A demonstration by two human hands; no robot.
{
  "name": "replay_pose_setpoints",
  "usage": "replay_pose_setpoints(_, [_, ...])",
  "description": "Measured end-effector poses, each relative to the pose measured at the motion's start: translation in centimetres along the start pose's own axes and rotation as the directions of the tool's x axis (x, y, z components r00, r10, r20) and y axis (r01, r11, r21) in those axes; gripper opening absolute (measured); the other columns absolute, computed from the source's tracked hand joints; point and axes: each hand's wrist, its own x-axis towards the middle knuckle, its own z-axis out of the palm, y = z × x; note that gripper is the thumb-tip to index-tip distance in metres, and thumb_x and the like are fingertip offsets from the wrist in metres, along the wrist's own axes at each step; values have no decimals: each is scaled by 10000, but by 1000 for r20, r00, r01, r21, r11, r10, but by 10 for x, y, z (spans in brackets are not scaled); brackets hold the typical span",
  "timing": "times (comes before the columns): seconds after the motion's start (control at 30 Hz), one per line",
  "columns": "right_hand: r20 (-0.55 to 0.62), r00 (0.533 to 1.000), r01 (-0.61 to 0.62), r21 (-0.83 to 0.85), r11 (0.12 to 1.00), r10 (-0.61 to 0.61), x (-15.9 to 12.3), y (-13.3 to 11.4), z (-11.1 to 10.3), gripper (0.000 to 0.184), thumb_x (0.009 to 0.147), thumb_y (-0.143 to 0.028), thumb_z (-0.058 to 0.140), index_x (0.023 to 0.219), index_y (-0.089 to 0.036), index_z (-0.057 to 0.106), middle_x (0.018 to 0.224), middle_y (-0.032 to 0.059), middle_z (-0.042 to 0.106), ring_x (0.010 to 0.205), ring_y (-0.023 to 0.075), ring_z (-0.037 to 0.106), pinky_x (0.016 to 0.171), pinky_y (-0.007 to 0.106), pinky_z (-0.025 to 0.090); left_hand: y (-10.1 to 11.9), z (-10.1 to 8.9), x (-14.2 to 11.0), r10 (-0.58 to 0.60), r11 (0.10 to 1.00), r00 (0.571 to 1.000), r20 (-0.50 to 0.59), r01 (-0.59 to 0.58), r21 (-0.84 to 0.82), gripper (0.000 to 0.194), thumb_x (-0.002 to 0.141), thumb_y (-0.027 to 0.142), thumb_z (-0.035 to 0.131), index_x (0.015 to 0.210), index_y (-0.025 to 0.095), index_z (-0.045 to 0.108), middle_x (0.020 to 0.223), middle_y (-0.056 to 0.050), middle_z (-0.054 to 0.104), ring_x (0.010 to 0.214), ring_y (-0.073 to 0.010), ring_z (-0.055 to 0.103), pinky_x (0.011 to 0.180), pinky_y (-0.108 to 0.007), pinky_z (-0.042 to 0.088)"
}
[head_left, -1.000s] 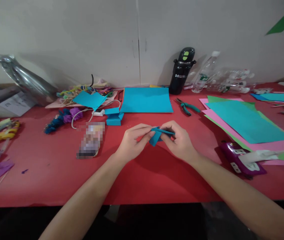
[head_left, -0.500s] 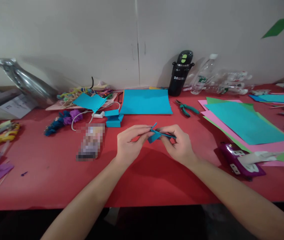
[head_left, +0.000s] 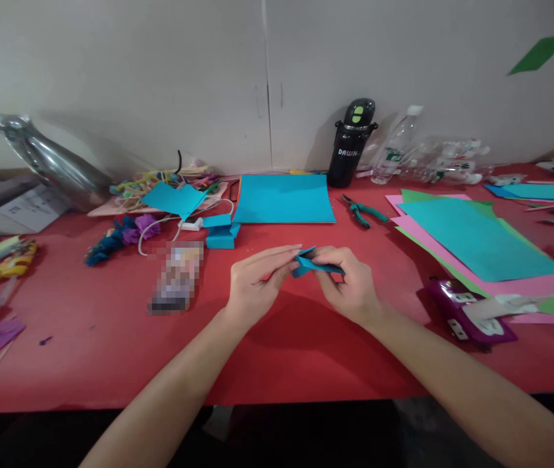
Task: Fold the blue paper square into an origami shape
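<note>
A small folded piece of blue paper [head_left: 307,262] is held between both hands, above the red table [head_left: 277,364]. My left hand [head_left: 256,281] pinches its left end between thumb and fingers. Around the right part, my right hand [head_left: 351,281] is closed, its fingers hiding some of the folds. Beyond my left hand stands a separate folded blue paper piece [head_left: 221,232]. Behind the hands lies a flat stack of blue sheets [head_left: 284,200].
Pliers [head_left: 364,211] and a black bottle [head_left: 351,143] are beyond my right hand. Coloured sheets [head_left: 486,240] and a purple device [head_left: 469,318] with a cable lie at right. On the left are a blurred-out phone-shaped object [head_left: 176,278], a metal jug [head_left: 52,162] and a yellow-handled tool [head_left: 4,266].
The folded paper has shifted in my fingers: the thin strip that stuck up now shows as a wider flap tilted to the right. Both hands stay nearly in place.
</note>
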Motion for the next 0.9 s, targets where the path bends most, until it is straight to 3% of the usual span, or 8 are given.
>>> replay_pose_setpoints(0.27, [10,996,-89,35,995,89,2,-5,-2,270,883,-89,624,1084,-266,592,1006,26,724,924,167,728,786,270,608,3,-3,5,49,999,998,31,-49,7,141,873,172,709,993,216,768,980,-56,791,893,-180,750,839,-299,619])
replay_pose_setpoints(0.43, [10,988,-152,66,986,152,2,-5,-2,209,888,-119,628,1046,-256,607,987,29,726,898,172,728,779,286,608,3,-3,3,21,1000,998,52,-21,-1,153,885,166,691,1012,213,763,1017,-59,786,929,-183,746,859,-305,611])
replay_pose_setpoints(0.9, [25,990,-142,60,988,140,2,-6,-3,211,892,-117,620,1047,-259,601,974,22,722,873,160,726,750,267,603,0,-3,1,4,1000,999,53,-3,-16,198,879,171,698,1044,248,776,1049,-38,788,949,-201,756,863,-321,627])
